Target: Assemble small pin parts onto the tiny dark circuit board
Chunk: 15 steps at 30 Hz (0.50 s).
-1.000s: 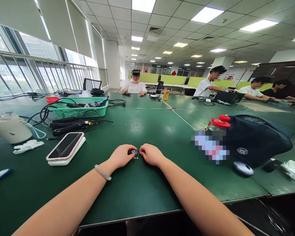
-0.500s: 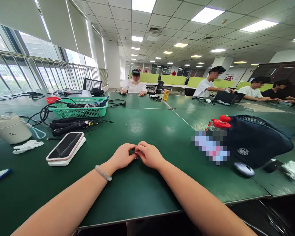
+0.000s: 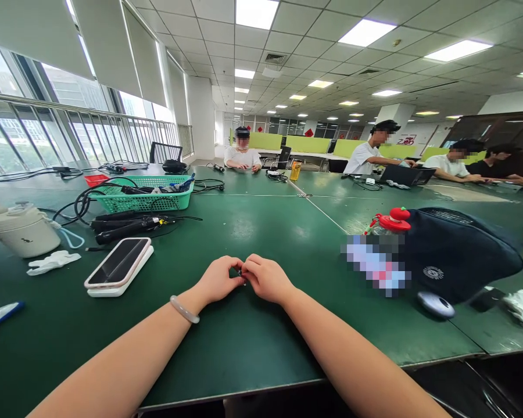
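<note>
From where I watch, I see both hands meeting low over the green tabletop [image 3: 244,354], close in front of the body. The left hand [image 3: 218,281] curls its thumb and forefinger toward each other in a loop, pinching a small dark piece [image 3: 240,273] between the tips. The right hand [image 3: 268,280] has its fingers drawn together, their tips against the same piece; I cannot tell whether they grip it or only press. The piece is between the two hands, mostly hidden by them, and it looks like a little cluster of parts, though at this size I could be wrong.

For work this fine, I would have the left fingertips steady the piece while the right ones make small, light movements, since a hard squeeze could tip it or pop it loose. Keeping it this low seems wise: anything dropped falls only a little way. I would also open the right fingers slightly at times to check the alignment, as they block my view.

A phone [image 3: 121,262] lies on a white case [image 3: 124,284] to the left, and a dark bag [image 3: 462,249] sits to the right, both well apart from the fingers.
</note>
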Available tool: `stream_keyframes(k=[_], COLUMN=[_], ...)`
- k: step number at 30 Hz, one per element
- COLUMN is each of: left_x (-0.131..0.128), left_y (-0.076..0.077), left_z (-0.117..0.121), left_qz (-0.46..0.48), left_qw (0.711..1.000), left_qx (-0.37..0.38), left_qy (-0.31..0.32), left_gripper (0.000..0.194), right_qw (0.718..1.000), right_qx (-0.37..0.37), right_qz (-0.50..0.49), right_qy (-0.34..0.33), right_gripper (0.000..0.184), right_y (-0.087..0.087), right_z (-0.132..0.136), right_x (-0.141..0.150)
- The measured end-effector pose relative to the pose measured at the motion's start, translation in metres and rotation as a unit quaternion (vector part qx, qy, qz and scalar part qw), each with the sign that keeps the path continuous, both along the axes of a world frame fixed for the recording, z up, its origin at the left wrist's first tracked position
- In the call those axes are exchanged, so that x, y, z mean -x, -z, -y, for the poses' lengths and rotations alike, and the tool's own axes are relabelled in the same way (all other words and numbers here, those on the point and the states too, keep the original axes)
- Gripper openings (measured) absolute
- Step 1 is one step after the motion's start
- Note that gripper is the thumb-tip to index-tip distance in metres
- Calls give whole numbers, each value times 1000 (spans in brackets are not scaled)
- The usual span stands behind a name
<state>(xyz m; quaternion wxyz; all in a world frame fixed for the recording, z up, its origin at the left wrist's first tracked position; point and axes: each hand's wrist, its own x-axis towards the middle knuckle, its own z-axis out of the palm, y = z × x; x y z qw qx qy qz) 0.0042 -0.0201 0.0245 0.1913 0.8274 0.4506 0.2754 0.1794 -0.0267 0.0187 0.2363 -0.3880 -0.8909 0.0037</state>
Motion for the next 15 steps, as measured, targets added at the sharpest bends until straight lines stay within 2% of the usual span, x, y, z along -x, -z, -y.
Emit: stream_keyframes(k=[15], left_x=[2], left_y=[0], left_z=[0], left_qz=[13], left_qw=[1000], left_qx=[12], left_qy=[-2], left_gripper=[17], right_qw=[999], right_qx=[-10], right_qz=[41], right_qy=[16], right_gripper=[17], right_y=[-5], right_z=[0], right_x=[-3])
